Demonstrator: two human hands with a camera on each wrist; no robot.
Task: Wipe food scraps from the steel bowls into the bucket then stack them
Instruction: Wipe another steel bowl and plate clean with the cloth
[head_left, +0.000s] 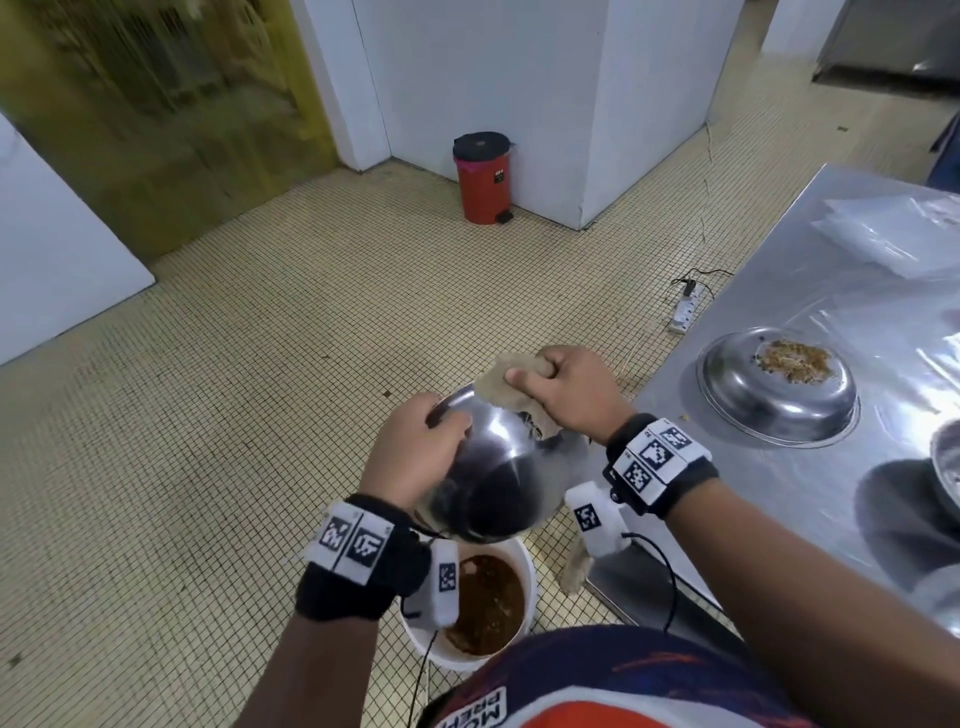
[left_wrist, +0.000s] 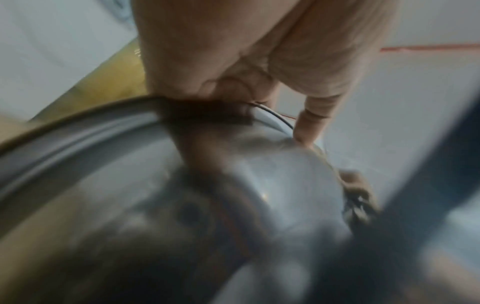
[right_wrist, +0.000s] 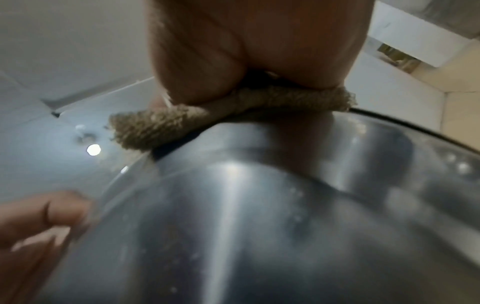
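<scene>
A steel bowl (head_left: 493, 467) is held tilted above a white bucket (head_left: 524, 561) that stands on the floor and holds brown scraps. My left hand (head_left: 421, 447) grips the bowl's rim on its left side. My right hand (head_left: 561, 395) clutches a beige cloth (head_left: 504, 379) at the bowl's upper rim. The right wrist view shows the cloth (right_wrist: 233, 115) pressed against the bowl (right_wrist: 259, 216) at its rim. In the blurred left wrist view my fingers (left_wrist: 309, 123) curl over the bowl's edge (left_wrist: 78, 131). Another steel bowl (head_left: 776, 387) with food scraps sits on the steel table (head_left: 831, 249).
A further bowl's edge (head_left: 945, 467) shows at the table's right. Clear plastic sheets (head_left: 893, 234) lie at the table's far end. A red pedal bin (head_left: 480, 176) stands by the white wall. A power strip (head_left: 685, 306) with a cable lies on the tiled floor.
</scene>
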